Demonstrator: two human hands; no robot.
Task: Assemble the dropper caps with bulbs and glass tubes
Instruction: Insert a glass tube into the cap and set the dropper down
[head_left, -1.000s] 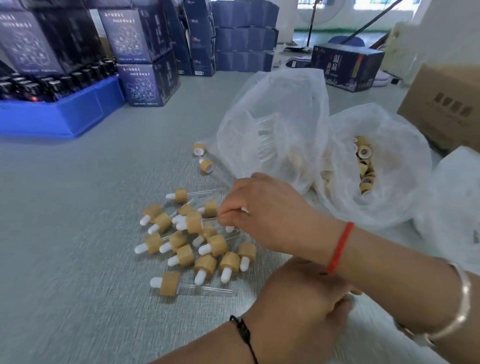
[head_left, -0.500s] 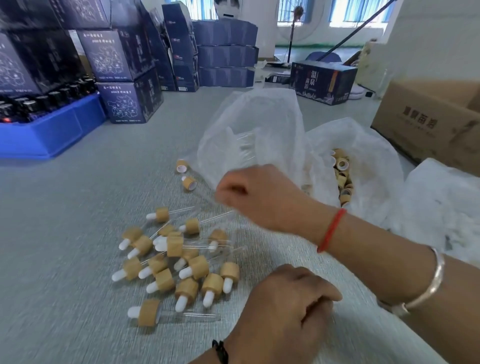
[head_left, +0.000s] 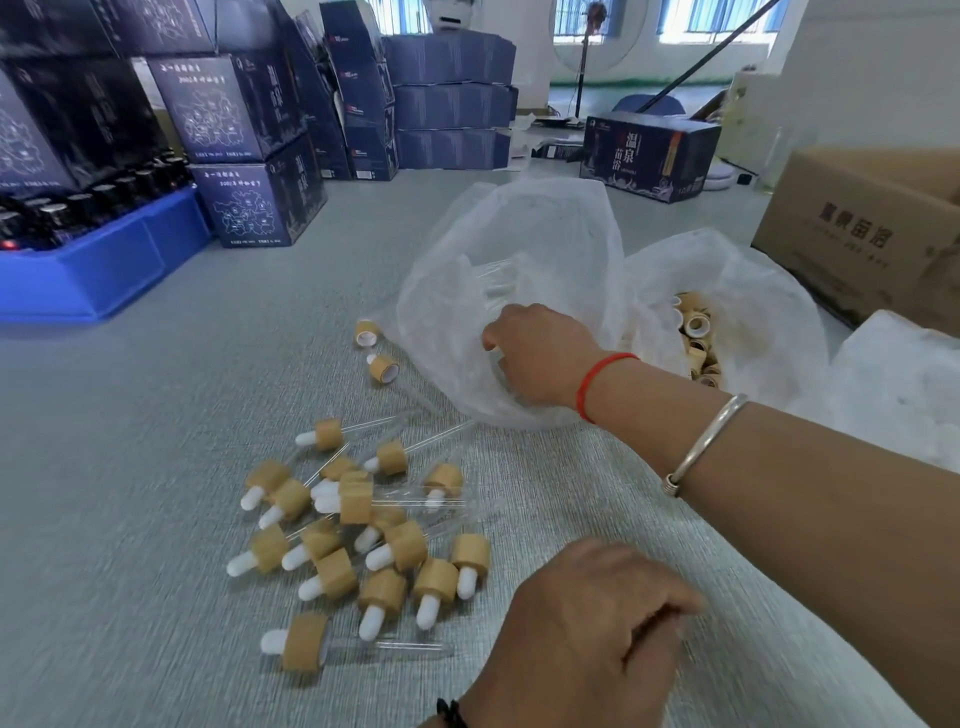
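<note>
Several assembled droppers (head_left: 358, 525), with tan caps, white bulbs and clear glass tubes, lie in a loose pile on the grey table (head_left: 145, 467). Behind the pile stands a translucent bag of glass tubes (head_left: 519, 244). My right hand (head_left: 540, 353), with a red string at the wrist, reaches into this bag's mouth; its fingertips curl downward out of sight. To the right, a second bag (head_left: 753, 291) holds loose tan caps (head_left: 696, 332). My left hand (head_left: 576, 623) rests on the table right of the pile with curled fingers; its palm is hidden.
Two single caps (head_left: 376, 353) lie left of the tube bag. A blue tray of dark bottles (head_left: 104, 265) and stacked dark boxes (head_left: 260, 208) fill the far left. A cardboard box (head_left: 857, 234) and a white bag (head_left: 898, 384) stand at the right.
My right hand has left the pile of droppers and moved up and right into the tube bag. My left hand has stayed near the table's front edge.
</note>
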